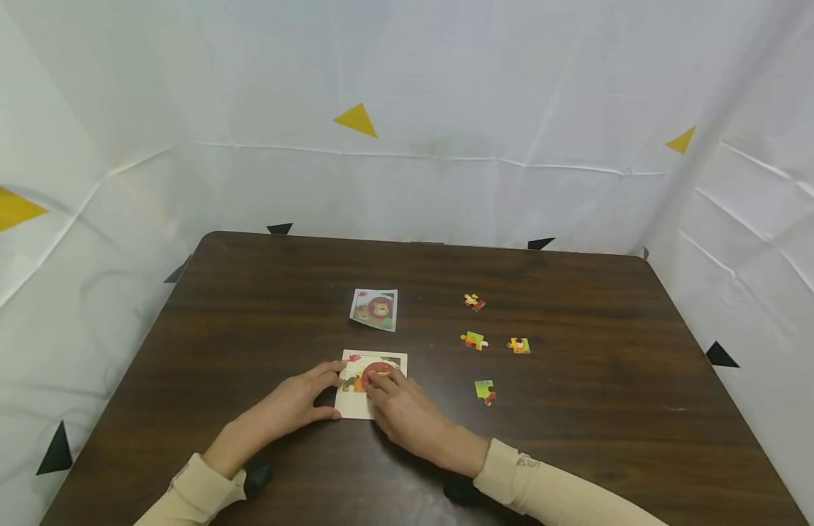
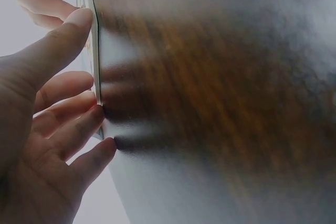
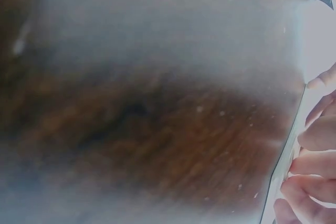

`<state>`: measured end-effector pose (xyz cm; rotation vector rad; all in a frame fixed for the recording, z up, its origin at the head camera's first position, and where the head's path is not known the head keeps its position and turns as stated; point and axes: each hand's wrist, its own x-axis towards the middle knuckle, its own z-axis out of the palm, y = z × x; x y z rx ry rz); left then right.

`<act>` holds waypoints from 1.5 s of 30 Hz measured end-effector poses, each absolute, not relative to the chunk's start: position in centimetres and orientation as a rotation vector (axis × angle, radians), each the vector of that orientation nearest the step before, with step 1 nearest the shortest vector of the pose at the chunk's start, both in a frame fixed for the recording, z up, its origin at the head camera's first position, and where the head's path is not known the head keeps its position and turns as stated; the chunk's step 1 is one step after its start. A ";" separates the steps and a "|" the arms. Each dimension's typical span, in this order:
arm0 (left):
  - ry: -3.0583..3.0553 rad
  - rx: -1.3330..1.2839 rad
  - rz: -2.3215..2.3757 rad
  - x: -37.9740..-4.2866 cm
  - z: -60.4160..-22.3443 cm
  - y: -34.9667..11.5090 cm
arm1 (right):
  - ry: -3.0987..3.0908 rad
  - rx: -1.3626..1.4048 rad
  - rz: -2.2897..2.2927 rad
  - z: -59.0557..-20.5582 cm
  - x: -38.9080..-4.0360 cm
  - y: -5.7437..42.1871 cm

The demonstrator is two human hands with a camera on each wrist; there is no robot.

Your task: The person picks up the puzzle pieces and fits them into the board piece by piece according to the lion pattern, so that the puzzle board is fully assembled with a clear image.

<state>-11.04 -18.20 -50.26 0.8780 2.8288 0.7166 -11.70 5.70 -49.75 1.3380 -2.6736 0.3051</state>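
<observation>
A small jigsaw board (image 1: 356,406) with a pale frame lies on the table, several fitted pieces showing a lion picture in its upper part; its lower strip is bare. My left hand (image 1: 295,398) rests at the board's left side, its thumb near the lower corner and fingertips along the edge. The left wrist view shows these fingers (image 2: 79,85) relaxed against the rim. Over the middle of the picture, my right hand (image 1: 407,416) has bent fingertips down on the red lion part. Its fingers hide that spot, and I cannot tell whether they pinch a piece or only press.
Behind the board lies a picture card (image 1: 374,310) with the same lion. Loose jigsaw pieces lie to the right: one at the back (image 1: 473,301), a green-orange one (image 1: 474,340), an orange one (image 1: 519,345) and a green-red one (image 1: 485,391). White sheeting (image 1: 433,190) surrounds the dark table (image 1: 611,409).
</observation>
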 end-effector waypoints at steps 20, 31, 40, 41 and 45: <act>2.828 0.847 0.747 -9.9 -51.1 -18.4 | -2.630 1.436 0.769 -50.2 -12.0 6.5; 2.842 0.903 0.745 -10.5 -50.8 -18.2 | -2.597 1.171 0.839 -48.6 -14.2 10.9; 2.839 0.899 0.745 -10.6 -50.4 -18.1 | -2.592 0.890 0.900 -47.9 -17.0 16.7; 2.840 0.899 0.748 -10.7 -50.3 -18.1 | -2.600 0.855 0.913 -47.8 -17.3 17.4; 2.845 0.893 0.743 -10.8 -50.1 -18.0 | -2.616 0.742 0.919 -47.6 -18.2 19.8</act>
